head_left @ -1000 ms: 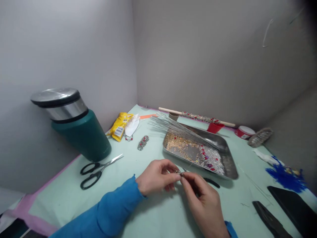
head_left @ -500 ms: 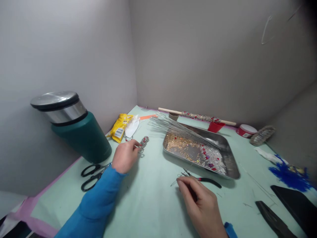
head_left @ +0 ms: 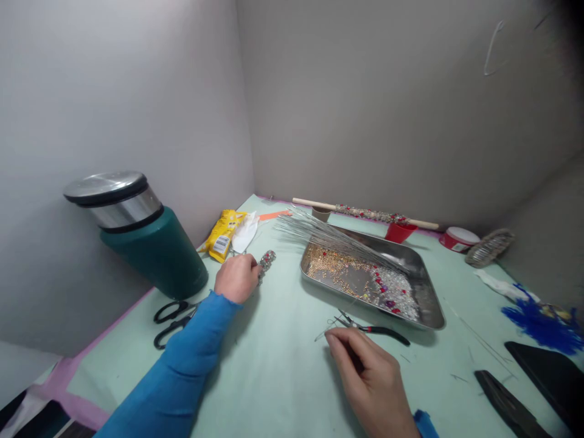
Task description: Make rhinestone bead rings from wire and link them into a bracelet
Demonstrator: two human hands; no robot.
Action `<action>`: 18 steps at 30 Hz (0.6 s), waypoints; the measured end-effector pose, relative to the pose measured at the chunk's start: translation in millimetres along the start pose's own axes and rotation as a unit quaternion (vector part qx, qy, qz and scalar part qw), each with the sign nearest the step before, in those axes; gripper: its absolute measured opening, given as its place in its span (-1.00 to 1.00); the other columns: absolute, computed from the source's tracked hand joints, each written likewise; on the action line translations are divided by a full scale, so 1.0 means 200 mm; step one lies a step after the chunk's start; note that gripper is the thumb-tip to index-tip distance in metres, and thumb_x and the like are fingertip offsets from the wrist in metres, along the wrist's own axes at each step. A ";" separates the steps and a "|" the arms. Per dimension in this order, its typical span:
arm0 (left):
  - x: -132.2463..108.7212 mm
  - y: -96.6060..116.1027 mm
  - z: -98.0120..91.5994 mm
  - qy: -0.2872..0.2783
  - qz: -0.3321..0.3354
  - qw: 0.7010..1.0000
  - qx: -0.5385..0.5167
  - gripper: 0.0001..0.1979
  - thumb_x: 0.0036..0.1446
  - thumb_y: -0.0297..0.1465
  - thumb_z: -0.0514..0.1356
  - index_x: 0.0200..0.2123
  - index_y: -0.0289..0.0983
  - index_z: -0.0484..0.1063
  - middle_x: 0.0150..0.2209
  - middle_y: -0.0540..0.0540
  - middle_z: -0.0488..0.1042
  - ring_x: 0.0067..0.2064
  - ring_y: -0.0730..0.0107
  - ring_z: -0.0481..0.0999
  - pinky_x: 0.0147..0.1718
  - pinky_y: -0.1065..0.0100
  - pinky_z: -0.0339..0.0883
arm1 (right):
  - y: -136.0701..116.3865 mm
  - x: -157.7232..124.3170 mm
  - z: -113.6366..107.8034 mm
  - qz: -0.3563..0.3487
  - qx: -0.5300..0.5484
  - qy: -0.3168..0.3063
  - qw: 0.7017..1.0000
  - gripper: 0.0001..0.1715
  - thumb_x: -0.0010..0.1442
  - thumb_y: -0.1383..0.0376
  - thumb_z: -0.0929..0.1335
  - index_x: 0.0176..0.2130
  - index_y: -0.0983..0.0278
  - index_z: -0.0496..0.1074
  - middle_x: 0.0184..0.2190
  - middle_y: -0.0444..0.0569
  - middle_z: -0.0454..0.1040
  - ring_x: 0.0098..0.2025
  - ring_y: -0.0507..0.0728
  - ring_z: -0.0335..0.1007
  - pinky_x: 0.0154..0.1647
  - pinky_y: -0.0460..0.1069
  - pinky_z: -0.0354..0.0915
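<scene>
My left hand, in a blue sleeve, is closed around the lower part of a silver beaded piece with red beads. Its top end sticks out beyond my fingers, and the rest is hidden by the hand. My right hand rests low on the table, thumb and forefinger pinched at a thin wire. Loops of that wire lie just past the fingertips. Right behind this hand lie pliers with black and red handles, jaws pointing left. Scissors with black handles lie beside my left forearm, partly covered.
A metal tray holds gold, clear and red beads, with a bundle of wires across it. A green bottle stands left, near a yellow packet. Behind are a beaded stick and a red cup. Blue feathery material lies right.
My left hand has shifted slightly right and now covers more of the beaded piece. My right hand stays in place. The view has turned a little.
</scene>
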State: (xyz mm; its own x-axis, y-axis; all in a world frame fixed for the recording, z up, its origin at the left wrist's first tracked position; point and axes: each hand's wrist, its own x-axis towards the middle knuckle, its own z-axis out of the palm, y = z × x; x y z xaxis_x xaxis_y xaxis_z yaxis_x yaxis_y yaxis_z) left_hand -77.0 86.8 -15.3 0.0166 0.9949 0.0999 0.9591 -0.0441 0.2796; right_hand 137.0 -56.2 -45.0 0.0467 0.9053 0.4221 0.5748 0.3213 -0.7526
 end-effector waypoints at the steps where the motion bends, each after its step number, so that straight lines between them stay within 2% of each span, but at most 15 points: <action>1: 0.01 0.00 0.01 -0.004 0.000 1.000 -0.004 -0.79 0.03 -0.28 0.11 -0.42 -0.26 0.49 -0.34 -0.19 0.52 -0.26 0.18 0.46 -0.35 0.32 0.20 | 0.00 0.00 0.00 0.002 0.000 -0.002 1.000 -0.86 0.21 0.31 0.26 -0.36 0.24 0.40 -0.46 -0.10 0.45 -0.41 0.06 0.37 -0.38 -0.08 0.24; 7: 0.03 -0.02 -0.01 -0.016 -0.016 0.997 -0.069 -0.79 -0.02 -0.25 0.15 -0.50 -0.28 0.43 -0.42 -0.16 0.51 -0.31 0.22 0.46 -0.42 0.35 0.17 | 0.01 -0.01 0.00 0.001 -0.001 0.001 1.000 -0.85 0.21 0.32 0.26 -0.36 0.25 0.40 -0.46 -0.10 0.46 -0.42 0.07 0.37 -0.39 -0.08 0.24; 11: 0.01 -0.01 -0.06 -0.038 -0.036 0.987 -0.154 -0.76 0.02 -0.21 0.13 -0.42 -0.29 0.40 -0.57 -0.07 0.45 -0.51 0.40 0.41 -0.52 0.41 0.17 | 0.01 0.00 0.00 -0.006 0.000 0.004 1.000 -0.86 0.20 0.33 0.26 -0.35 0.24 0.40 -0.45 -0.10 0.46 -0.41 0.06 0.37 -0.38 -0.08 0.25; 13: -0.01 0.02 -0.08 -0.097 -0.049 0.954 -0.280 -0.76 0.01 -0.22 0.15 -0.40 -0.30 0.38 -0.67 0.01 0.37 -0.65 0.51 0.28 -0.64 0.46 0.08 | 0.01 0.00 0.00 -0.011 0.000 0.008 1.000 -0.86 0.20 0.34 0.26 -0.35 0.24 0.40 -0.44 -0.09 0.45 -0.40 0.06 0.37 -0.38 -0.08 0.25; 16: -0.09 0.10 -0.07 -0.228 -0.044 0.848 -0.477 -0.77 -0.05 -0.24 0.21 -0.44 -0.31 0.35 -0.74 0.10 0.26 -0.73 0.61 0.12 -0.74 0.51 -0.07 | 0.00 0.02 0.01 -0.011 0.004 0.027 1.000 -0.87 0.20 0.35 0.26 -0.25 0.24 0.39 -0.40 -0.08 0.43 -0.42 0.05 0.34 -0.41 -0.07 0.25; 18: -0.15 0.18 -0.04 -0.293 -0.027 0.804 -0.517 -0.76 -0.07 -0.25 0.24 -0.45 -0.32 0.36 -0.75 0.11 0.26 -0.74 0.65 0.09 -0.75 0.53 -0.09 | -0.01 0.02 0.01 -0.008 0.010 0.040 0.999 -0.78 0.19 0.36 0.27 -0.12 0.24 0.36 -0.36 -0.08 0.41 -0.47 0.03 0.30 -0.42 -0.07 0.27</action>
State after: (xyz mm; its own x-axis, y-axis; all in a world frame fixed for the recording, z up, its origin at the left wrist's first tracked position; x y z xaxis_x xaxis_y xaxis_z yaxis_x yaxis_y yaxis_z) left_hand -45.3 53.9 0.3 0.4036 0.8568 -0.3210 0.2212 0.2491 0.9429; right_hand 135.8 -51.8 -42.7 0.1040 0.8752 0.4724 0.5595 0.3412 -0.7554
